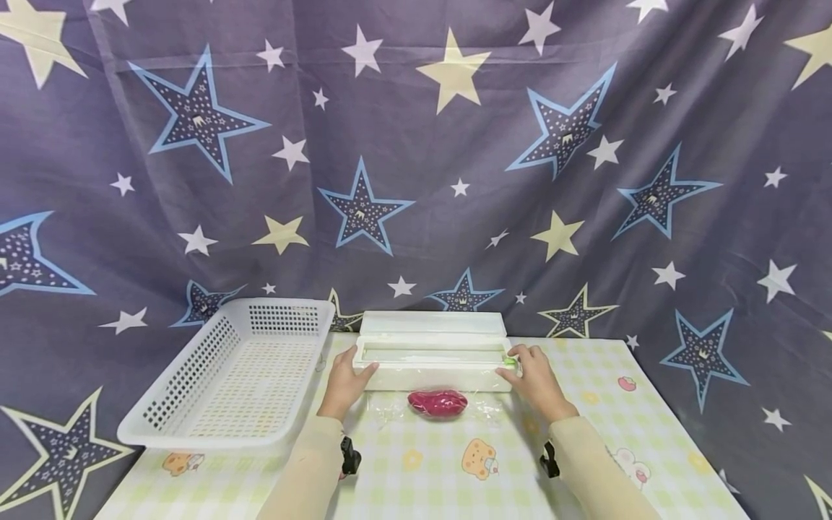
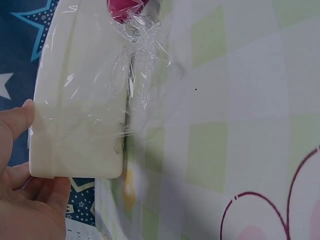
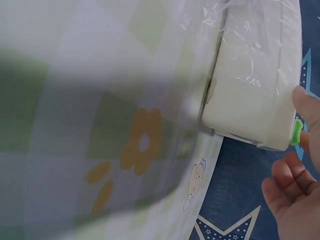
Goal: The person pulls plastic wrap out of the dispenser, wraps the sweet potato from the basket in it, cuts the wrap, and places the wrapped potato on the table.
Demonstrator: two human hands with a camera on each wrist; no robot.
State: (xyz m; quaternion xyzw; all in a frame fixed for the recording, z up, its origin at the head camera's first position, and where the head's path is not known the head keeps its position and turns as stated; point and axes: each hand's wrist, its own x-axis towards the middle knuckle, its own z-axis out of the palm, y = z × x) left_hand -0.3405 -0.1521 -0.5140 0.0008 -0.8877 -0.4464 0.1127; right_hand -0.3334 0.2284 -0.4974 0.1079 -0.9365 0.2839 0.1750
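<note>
A white cling film dispenser [image 1: 435, 379] stands on the table with its lid [image 1: 432, 323] raised at the back. My left hand [image 1: 344, 385] grips its left end, thumb at the front edge and fingers round the side. At the right end, my right hand [image 1: 536, 383] has its thumb on the front and its index finger by the green slide cutter [image 3: 297, 132]. Clear film [image 2: 142, 65] hangs over the front wall and spreads onto the table. On this film, in front of the dispenser, lies a smooth magenta oval item [image 1: 438, 404] with tapered ends, partly covered by film.
A white perforated plastic basket [image 1: 146, 426] stands at the left of the table. A green-and-white checked cloth [image 1: 585, 448] with cartoon prints covers the table. Behind it hangs a dark star-patterned curtain [image 1: 416, 238], close to the table's back edge.
</note>
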